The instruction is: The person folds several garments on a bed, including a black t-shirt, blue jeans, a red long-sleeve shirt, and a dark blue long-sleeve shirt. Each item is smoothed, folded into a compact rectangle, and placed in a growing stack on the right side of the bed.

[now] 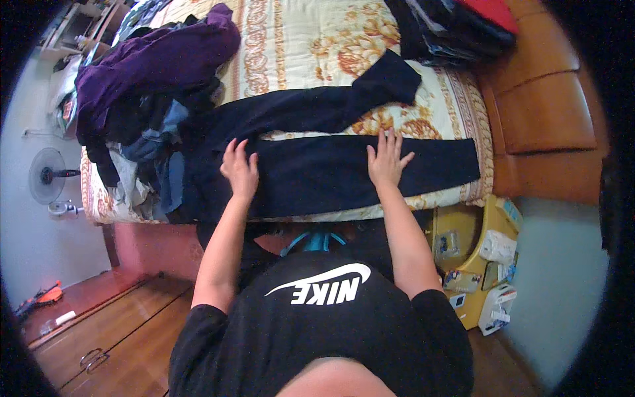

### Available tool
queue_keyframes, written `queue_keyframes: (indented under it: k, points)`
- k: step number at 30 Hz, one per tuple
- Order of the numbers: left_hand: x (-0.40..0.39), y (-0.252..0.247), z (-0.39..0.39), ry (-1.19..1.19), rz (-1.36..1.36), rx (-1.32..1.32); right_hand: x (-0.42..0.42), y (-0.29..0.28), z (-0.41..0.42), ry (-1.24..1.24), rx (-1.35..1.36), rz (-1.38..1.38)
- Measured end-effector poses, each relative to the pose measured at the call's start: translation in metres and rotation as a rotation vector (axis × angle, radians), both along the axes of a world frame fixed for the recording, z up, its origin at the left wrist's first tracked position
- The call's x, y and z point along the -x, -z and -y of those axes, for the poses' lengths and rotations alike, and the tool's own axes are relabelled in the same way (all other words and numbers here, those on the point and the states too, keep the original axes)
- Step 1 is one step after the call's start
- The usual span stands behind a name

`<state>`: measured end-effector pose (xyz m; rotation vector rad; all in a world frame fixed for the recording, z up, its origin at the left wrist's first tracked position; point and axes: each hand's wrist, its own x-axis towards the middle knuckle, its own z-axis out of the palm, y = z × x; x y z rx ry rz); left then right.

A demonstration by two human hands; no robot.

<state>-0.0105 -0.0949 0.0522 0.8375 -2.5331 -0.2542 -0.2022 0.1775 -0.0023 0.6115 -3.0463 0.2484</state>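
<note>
A pair of dark navy trousers [312, 168] lies spread across the bed, its waist end to the left and its legs running right. The near leg is laid out straight; the far leg bends upward towards its hem. My left hand [239, 168] is over the upper part of the trousers, fingers slightly curled and apart, with nothing in it. Flat on the near leg, around knee height, rests my right hand [388, 159] with its fingers spread. Blue-grey cloth [171, 181] shows at the waist end, where other clothes adjoin it.
A heap of clothes with a purple garment [163, 59] covers the bed's left side. Dark folded clothes [446, 34] are stacked at the far right, by the brown padded headboard [543, 109]. A fan [47, 174] stands left. A yellow bedside shelf [474, 263] holds small items.
</note>
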Motion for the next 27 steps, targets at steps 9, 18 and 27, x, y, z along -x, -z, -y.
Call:
queue_keyframes:
  k: [9, 18, 27]
  points:
    - [0.058, -0.017, 0.127, -0.133, 0.403, 0.234, 0.064, -0.028, 0.028, -0.193, 0.608, -0.227]
    - [0.064, -0.03, 0.186, 0.063, 0.389, 0.066, 0.155, -0.095, 0.08, -0.497, -0.406, 0.055]
    - [-0.038, -0.049, 0.142, 0.134, 0.018, -0.034, 0.059, -0.056, -0.022, -0.233, -0.159, -0.152]
